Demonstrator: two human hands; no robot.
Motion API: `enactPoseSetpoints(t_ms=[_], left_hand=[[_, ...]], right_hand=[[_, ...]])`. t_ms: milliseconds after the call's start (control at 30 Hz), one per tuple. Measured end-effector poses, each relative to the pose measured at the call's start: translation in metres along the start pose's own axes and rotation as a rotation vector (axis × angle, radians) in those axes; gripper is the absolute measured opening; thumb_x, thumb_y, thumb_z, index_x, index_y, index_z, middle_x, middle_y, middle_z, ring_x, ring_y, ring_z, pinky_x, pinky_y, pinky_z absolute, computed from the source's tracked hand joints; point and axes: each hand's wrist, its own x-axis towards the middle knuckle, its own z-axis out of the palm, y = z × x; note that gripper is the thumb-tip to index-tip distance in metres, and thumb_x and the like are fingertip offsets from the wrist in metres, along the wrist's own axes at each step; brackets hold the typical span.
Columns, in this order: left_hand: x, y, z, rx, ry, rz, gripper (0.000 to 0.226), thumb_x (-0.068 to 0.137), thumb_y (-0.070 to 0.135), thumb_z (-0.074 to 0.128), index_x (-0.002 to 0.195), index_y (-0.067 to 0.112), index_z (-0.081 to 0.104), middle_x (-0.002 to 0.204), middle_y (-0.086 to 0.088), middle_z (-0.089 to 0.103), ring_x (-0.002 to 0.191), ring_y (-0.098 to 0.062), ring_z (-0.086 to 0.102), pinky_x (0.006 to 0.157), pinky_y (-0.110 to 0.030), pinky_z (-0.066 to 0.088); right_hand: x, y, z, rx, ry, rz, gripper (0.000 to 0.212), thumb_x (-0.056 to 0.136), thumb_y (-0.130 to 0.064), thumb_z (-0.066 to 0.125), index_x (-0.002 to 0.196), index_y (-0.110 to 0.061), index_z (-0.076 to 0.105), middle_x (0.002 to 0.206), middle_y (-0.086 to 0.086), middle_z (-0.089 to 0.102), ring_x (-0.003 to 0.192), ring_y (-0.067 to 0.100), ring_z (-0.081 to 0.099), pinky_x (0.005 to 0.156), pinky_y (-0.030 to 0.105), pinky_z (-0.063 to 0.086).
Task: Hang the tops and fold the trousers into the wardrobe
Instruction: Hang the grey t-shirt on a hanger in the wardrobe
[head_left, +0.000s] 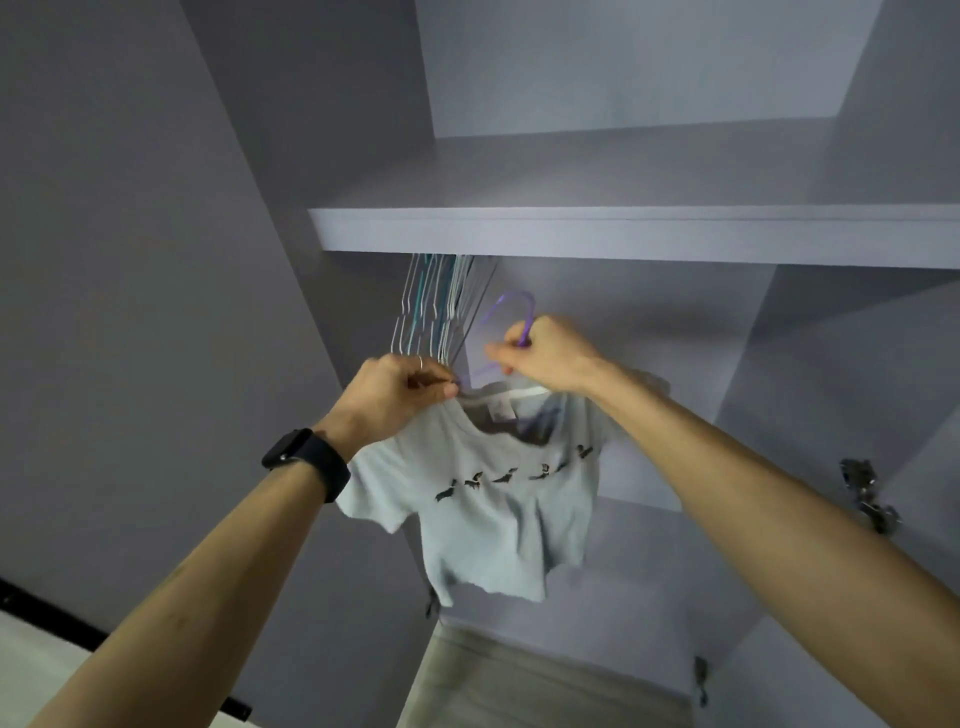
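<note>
A small pale blue T-shirt (493, 525) with a row of dark bird prints hangs in front of the open wardrobe, partly on a purple hanger (506, 312). My left hand (402, 387), with a ring and a black watch on the wrist, pinches the shirt's left shoulder by the collar. My right hand (545, 356) grips the purple hanger at its neck, just above the collar. The hanger's hook points up toward the shelf; the rail itself is hidden.
A grey shelf (623, 234) runs across just above my hands. Several empty wire hangers (436, 306) hang bunched under it at the left. The wardrobe's left wall (156, 312) is close by. Door hinges (865, 493) sit at the right. A lower shelf (545, 686) shows below.
</note>
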Motion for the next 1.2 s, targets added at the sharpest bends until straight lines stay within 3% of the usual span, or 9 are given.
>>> enactPoseSetpoints(t_ms=[233, 367, 467, 567, 633, 733, 867, 1067, 1200], left_hand=[[0.001, 0.005, 0.016, 0.013, -0.042, -0.049, 0.007, 0.089, 0.036, 0.074, 0.094, 0.035, 0.077, 0.085, 0.022, 0.072, 0.084, 0.008, 0.063, 0.074, -0.007, 0.042], [0.001, 0.007, 0.023, 0.050, -0.030, -0.002, 0.005, 0.091, 0.028, 0.071, 0.089, 0.029, 0.076, 0.069, 0.031, 0.065, 0.077, 0.007, 0.062, 0.071, -0.016, 0.045], [-0.003, 0.000, 0.021, 0.061, 0.038, -0.027, 0.007, 0.093, 0.027, 0.069, 0.094, 0.028, 0.076, 0.075, 0.026, 0.069, 0.083, -0.003, 0.067, 0.083, -0.027, 0.052], [-0.007, -0.007, 0.019, 0.109, 0.010, -0.090, 0.011, 0.096, 0.029, 0.064, 0.095, 0.030, 0.075, 0.081, 0.019, 0.072, 0.086, -0.011, 0.067, 0.084, -0.034, 0.054], [-0.006, -0.004, 0.022, 0.158, -0.053, -0.095, 0.010, 0.096, 0.035, 0.060, 0.094, 0.034, 0.071, 0.086, 0.017, 0.071, 0.085, -0.012, 0.066, 0.081, -0.033, 0.054], [0.002, 0.011, 0.033, 0.054, -0.083, -0.046, 0.008, 0.096, 0.038, 0.063, 0.089, 0.035, 0.063, 0.078, 0.016, 0.071, 0.073, 0.004, 0.064, 0.070, -0.014, 0.050], [0.004, 0.013, 0.045, 0.090, -0.103, -0.032, 0.015, 0.099, 0.033, 0.060, 0.085, 0.027, 0.064, 0.074, 0.012, 0.069, 0.066, 0.004, 0.061, 0.065, -0.014, 0.043], [0.006, 0.006, 0.055, 0.113, -0.046, -0.082, 0.018, 0.099, 0.028, 0.058, 0.087, 0.021, 0.069, 0.077, 0.011, 0.069, 0.072, -0.014, 0.063, 0.069, -0.029, 0.048], [0.012, 0.006, 0.051, 0.028, 0.035, -0.079, 0.020, 0.100, 0.032, 0.060, 0.095, 0.017, 0.072, 0.083, 0.007, 0.073, 0.075, -0.012, 0.067, 0.074, -0.026, 0.053]], right_hand=[[0.006, -0.013, 0.014, 0.036, -0.070, -0.047, 0.041, 0.090, -0.054, 0.062, 0.073, -0.018, 0.074, 0.053, -0.010, 0.061, 0.054, 0.006, 0.056, 0.051, 0.018, 0.040], [-0.009, 0.013, 0.010, 0.321, 0.028, -0.055, 0.013, 0.087, -0.043, 0.071, 0.088, -0.030, 0.074, 0.087, -0.017, 0.075, 0.084, 0.003, 0.068, 0.084, 0.024, 0.051], [-0.027, 0.051, 0.004, 0.197, -0.114, 0.096, 0.025, 0.097, -0.050, 0.059, 0.114, -0.033, 0.069, 0.112, -0.020, 0.067, 0.105, 0.008, 0.062, 0.099, 0.030, 0.046], [-0.050, 0.077, 0.025, 0.137, -0.225, 0.157, 0.022, 0.102, -0.037, 0.058, 0.083, -0.030, 0.068, 0.076, -0.017, 0.064, 0.079, 0.019, 0.059, 0.077, 0.030, 0.045], [-0.061, 0.079, 0.043, 0.202, -0.144, 0.151, 0.024, 0.102, -0.029, 0.059, 0.080, -0.032, 0.070, 0.062, -0.019, 0.060, 0.067, 0.012, 0.053, 0.068, 0.026, 0.041], [-0.066, 0.071, 0.059, 0.284, -0.064, 0.103, 0.014, 0.099, -0.025, 0.065, 0.096, -0.020, 0.077, 0.081, -0.006, 0.073, 0.074, 0.006, 0.060, 0.075, 0.026, 0.045], [-0.067, 0.069, 0.057, 0.404, -0.050, 0.136, 0.021, 0.087, -0.011, 0.079, 0.107, -0.014, 0.079, 0.099, -0.006, 0.077, 0.086, -0.003, 0.069, 0.088, 0.012, 0.050], [-0.075, 0.058, 0.053, 0.014, 0.288, -0.071, 0.026, 0.097, -0.021, 0.067, 0.122, -0.017, 0.073, 0.120, 0.002, 0.073, 0.113, 0.012, 0.066, 0.095, 0.000, 0.033], [-0.085, 0.058, 0.046, 0.095, 0.279, -0.107, 0.043, 0.089, -0.040, 0.074, 0.130, -0.033, 0.066, 0.128, -0.022, 0.065, 0.115, -0.014, 0.056, 0.092, -0.002, 0.034]])
